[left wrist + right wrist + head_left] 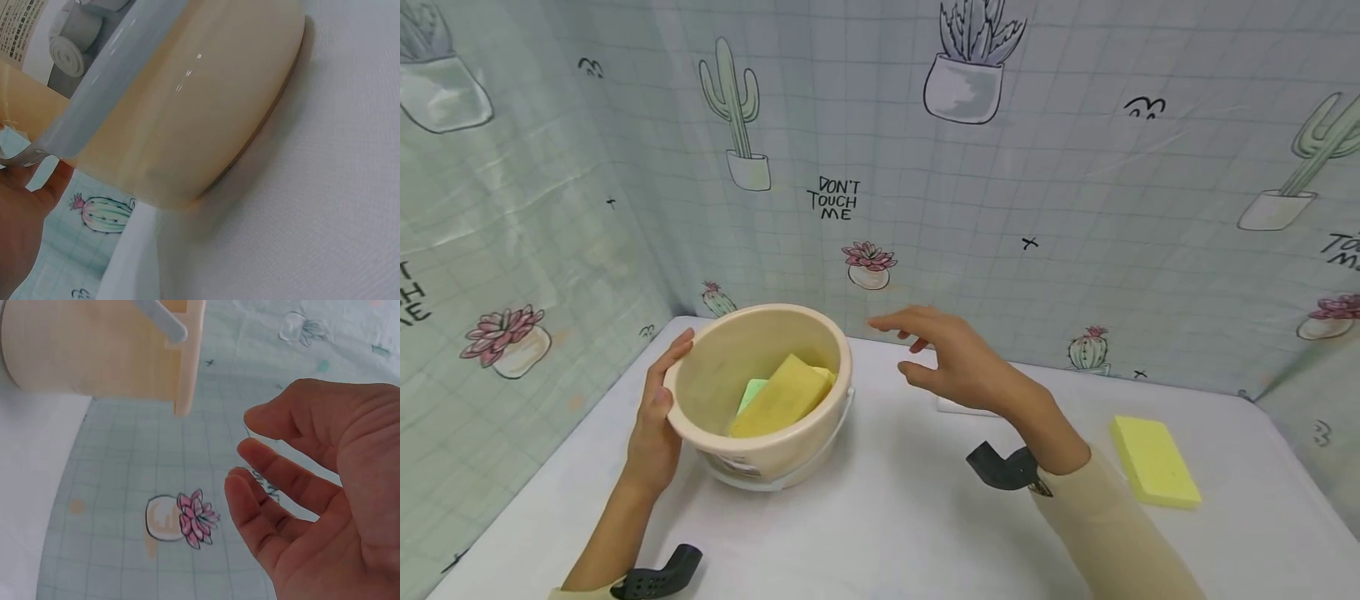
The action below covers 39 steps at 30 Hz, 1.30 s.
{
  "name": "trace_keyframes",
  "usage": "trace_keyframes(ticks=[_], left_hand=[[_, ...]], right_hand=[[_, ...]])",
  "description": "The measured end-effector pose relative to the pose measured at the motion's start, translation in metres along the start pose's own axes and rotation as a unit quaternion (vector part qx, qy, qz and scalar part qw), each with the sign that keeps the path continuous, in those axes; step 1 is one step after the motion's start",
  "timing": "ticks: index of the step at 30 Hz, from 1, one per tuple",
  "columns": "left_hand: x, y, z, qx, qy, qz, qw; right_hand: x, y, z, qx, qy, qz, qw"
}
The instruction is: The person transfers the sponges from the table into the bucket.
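A cream bucket [760, 446] stands at left on the white table, its mouth facing me. Inside lie a yellow sponge [782, 400], part of another yellow piece behind it, and a green piece [751, 393] mostly covered. My left hand [652, 425] holds the bucket's rim from the left side; in the left wrist view that hand [22, 219] shows only partly, at the rim. To the right of the bucket my right hand [951, 354] hovers in the air, fingers loosely bent and apart, with nothing in them. The right wrist view shows this hand [312, 481] apart from the rim.
A yellow sponge [1153, 462] lies on the right part of the table [910, 533]. Partly hidden behind my right hand is a flat white object [962, 409]. The bucket's pale handle [808, 471] hangs down its front. A cactus-print cloth [880, 142] covers the walls around.
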<state>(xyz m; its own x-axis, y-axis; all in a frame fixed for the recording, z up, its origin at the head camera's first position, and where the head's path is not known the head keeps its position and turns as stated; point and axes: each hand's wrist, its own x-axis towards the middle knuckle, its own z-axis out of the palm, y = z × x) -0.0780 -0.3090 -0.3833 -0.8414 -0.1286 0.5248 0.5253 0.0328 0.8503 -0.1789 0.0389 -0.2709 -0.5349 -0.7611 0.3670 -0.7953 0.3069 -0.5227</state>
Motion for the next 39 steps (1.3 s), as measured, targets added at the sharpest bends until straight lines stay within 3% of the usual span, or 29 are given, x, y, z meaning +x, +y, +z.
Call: trace_keyframes(ticks=[8, 14, 25, 32, 39], left_hand=[[0.0, -0.003, -0.002, -0.022, -0.004, 0.002, 0.9997], [0.001, -0.006, -0.003, -0.02, -0.015, 0.015, 0.9996], [0.0, -0.008, -0.005, -0.022, -0.02, 0.026, 0.9992], [0.001, -0.005, -0.003, -0.029, -0.016, 0.018, 0.9993], [0.001, -0.002, -0.002, -0.031, -0.017, 0.017, 0.9992]], right_hand=[[-0.031, 0.019, -0.001, -0.005, 0.034, 0.03, 0.999], [-0.053, 0.039, 0.006, 0.042, 0.037, 0.073, 0.996], [-0.072, 0.079, 0.011, 0.066, 0.054, 0.12, 0.989], [-0.087, 0.102, 0.004, 0.07, 0.07, 0.167, 0.981], [-0.101, 0.125, 0.007, 0.052, 0.048, 0.251, 0.965]])
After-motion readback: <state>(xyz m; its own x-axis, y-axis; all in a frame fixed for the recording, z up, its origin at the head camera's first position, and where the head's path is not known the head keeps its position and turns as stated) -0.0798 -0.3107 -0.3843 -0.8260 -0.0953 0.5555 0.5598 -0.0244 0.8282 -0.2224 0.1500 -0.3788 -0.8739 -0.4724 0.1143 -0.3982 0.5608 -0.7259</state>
